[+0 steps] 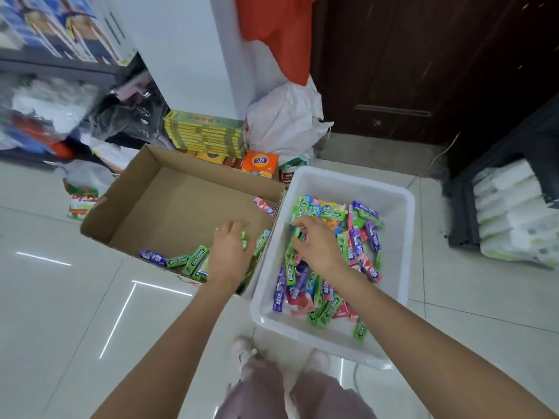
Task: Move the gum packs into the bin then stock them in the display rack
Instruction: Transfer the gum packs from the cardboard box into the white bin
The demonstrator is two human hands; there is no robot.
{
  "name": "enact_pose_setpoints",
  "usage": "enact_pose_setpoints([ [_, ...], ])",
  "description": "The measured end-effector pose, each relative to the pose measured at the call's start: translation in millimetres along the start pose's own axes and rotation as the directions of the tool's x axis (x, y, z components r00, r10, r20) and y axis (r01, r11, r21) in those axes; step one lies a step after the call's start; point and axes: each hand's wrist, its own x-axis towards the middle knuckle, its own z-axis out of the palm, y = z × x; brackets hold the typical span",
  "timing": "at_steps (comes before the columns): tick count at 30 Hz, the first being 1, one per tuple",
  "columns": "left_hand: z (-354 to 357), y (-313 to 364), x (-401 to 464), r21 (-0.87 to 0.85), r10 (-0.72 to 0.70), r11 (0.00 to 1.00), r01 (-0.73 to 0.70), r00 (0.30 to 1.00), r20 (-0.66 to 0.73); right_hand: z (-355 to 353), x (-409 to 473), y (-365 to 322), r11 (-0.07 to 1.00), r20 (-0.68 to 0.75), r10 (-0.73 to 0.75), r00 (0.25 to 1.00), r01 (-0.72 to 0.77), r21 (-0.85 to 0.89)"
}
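Far left on the tiled floor [60, 297], one red-and-green packet [81, 204] lies by itself, print too blurred to read. Next, one open cardboard box [169, 207], and along its near edge a thin leftover: one purple gum pack [152, 257], about four green gum packs [196, 261] with "DOUBLEMINT" readable on at least one, and one pink gum pack [264, 206] alone at the far right corner. The left hand [230, 252] is down among those green packs, fingers bent downward onto them; whether they actually pinch one I cannot tell. Behind the box, one stack of seven or so yellow-green flat cartons [205, 134], then one orange box [260, 162] with Chinese characters, and one white plastic bag [284, 119]. Now the one white bin [390, 192]: a jumbled heap of gum packs [360, 237], dozens in green, purple, pink and blue, too tangled to count, "DOUBLEMINT" legible on several green ones. The right hand [317, 246] hangs over that heap, fingers curled loosely, tips close together around a small bit of green. Below, two light shoes [245, 352]. Far right, one dark crate [472, 207] of white wrapped bundles.
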Motion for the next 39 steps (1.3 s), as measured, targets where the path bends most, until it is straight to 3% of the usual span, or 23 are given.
enact_pose_setpoints([
  [8, -43, -94, 31, 0.101, -0.149, 0.987, 0.122, 0.930, 0.335, 72, 41, -64, 0.992, 0.221, -0.096, 0.970, 0.112, -0.060],
  [14, -41, -129, 61, 0.156, -0.118, 0.987, 0.045, 0.862, 0.494, 130, 66, -74, 0.969, 0.390, 0.066, 0.919, 0.034, -0.244],
  [18, -34, -144, 72, 0.205, -0.122, 0.979, 0.005, 0.817, 0.563, 151, 69, -68, 0.927, 0.387, 0.120, 0.914, 0.037, -0.374],
  [26, -27, -162, 83, 0.120, -0.072, 0.993, 0.002, 0.811, 0.580, 165, 82, -69, 0.908, 0.294, 0.177, 0.939, -0.040, -0.417],
  [32, -29, -162, 82, -0.097, 0.037, 0.995, 0.014, 0.865, 0.501, 158, 87, -74, 0.983, 0.232, 0.092, 0.968, -0.052, -0.175],
  [36, -40, -160, 80, -0.189, -0.087, 0.967, 0.168, 0.924, 0.373, 150, 86, -72, 0.980, 0.105, 0.073, 0.992, -0.053, -0.190],
  [39, -50, -166, 83, -0.255, -0.191, 0.932, 0.256, 0.948, 0.254, 152, 89, -70, 0.945, 0.140, 0.132, 0.981, -0.082, -0.318],
])
